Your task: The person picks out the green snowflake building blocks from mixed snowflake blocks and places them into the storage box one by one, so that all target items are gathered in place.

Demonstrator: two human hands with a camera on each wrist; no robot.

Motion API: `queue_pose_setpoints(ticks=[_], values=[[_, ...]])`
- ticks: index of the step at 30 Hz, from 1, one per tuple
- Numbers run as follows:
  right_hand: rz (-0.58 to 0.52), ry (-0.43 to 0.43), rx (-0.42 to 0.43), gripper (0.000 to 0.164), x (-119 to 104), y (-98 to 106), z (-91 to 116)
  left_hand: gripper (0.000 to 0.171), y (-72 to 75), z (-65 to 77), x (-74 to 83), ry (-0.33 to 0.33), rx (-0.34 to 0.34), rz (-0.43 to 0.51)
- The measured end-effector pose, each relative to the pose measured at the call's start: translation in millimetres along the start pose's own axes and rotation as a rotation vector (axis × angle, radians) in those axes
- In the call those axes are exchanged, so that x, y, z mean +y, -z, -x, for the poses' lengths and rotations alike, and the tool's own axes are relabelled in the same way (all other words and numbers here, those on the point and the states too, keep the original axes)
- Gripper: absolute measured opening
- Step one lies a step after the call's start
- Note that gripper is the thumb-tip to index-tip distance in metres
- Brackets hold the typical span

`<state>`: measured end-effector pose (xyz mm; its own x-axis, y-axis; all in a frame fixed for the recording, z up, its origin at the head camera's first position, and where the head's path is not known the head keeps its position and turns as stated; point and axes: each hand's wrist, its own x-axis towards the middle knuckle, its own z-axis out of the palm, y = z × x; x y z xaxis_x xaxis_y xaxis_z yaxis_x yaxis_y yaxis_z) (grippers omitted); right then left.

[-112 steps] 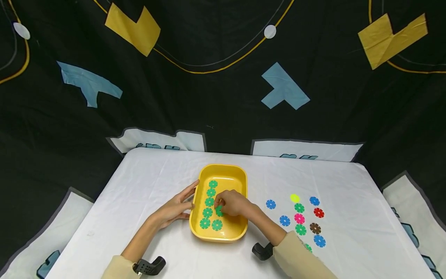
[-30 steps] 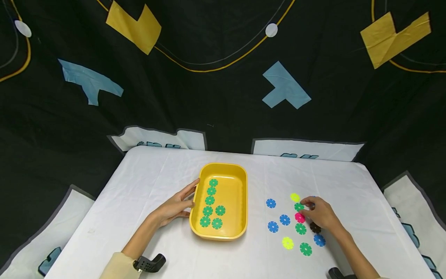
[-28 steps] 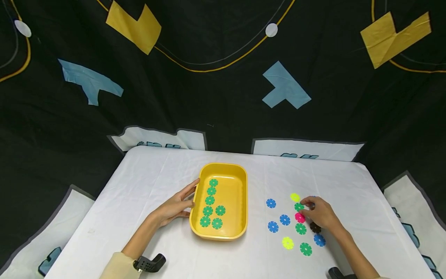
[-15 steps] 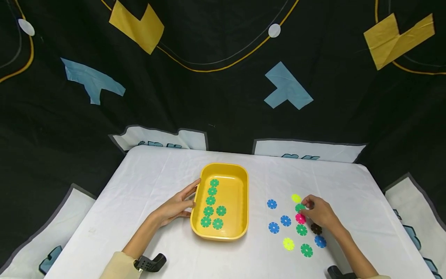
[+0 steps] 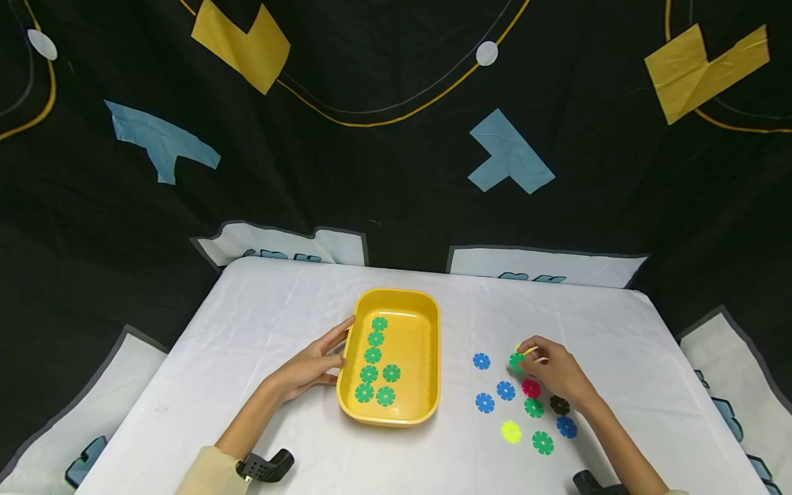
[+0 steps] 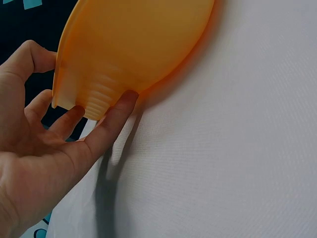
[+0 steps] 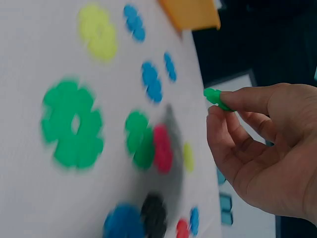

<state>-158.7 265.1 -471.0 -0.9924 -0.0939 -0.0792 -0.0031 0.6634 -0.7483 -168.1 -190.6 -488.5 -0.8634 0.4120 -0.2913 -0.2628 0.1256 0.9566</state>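
Observation:
My left hand [image 5: 307, 366] holds the left side of a yellow plastic tray [image 5: 422, 357], its thumb and fingers at the rim and outer wall. Several green flower-shaped discs [image 5: 372, 355] lie inside, one column along the left with a shorter pair beside it. Over to the right, my right hand [image 5: 559, 369] pinches another green flower-shaped disc [image 7: 216, 98] between thumb and fingertip, raised above the cloth. Under and around that hand lie a pink disc [image 5: 531, 388], a green disc [image 5: 534, 408] and a brown disc [image 5: 559, 405]. A yellow disc behind the fingers is mostly hidden.
Blue discs [image 5: 505, 390] lie between the tray and the right hand. Nearer the front are a yellow disc [image 5: 511, 432], a green disc [image 5: 542, 443] and a blue disc [image 5: 566, 427]. A red disc [image 7: 183, 227] shows in the right wrist view. White cloth [image 5: 247, 323] covers the table.
The right hand left a green disc in the tray and went to the loose discs. It has now lifted another green disc, shifting slightly left. The left hand stays on the tray.

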Motion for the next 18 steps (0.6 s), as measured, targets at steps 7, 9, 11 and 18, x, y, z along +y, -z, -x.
queue_pose_setpoints(ticks=[7, 9, 11, 18], values=[[-0.138, 0.062, -0.009, 0.018, -37.9, -11.2, -4.7, 0.084, 0.0, -0.7, 0.0, 0.001, 0.000, -0.001], [-0.191, 0.055, -0.031, 0.020, -49.3, -16.3, -6.8, 0.084, -0.2, -0.6, -0.3, 0.002, 0.002, -0.003], [-0.225, 0.052, -0.051, 0.019, -60.0, -22.6, -10.0, 0.084, -0.4, -0.6, -0.5, 0.002, 0.005, -0.006], [-0.210, 0.097, -0.109, 0.016, -92.4, -49.4, -24.7, 0.084, 0.3, -1.8, -1.9, -0.001, 0.008, -0.011]])
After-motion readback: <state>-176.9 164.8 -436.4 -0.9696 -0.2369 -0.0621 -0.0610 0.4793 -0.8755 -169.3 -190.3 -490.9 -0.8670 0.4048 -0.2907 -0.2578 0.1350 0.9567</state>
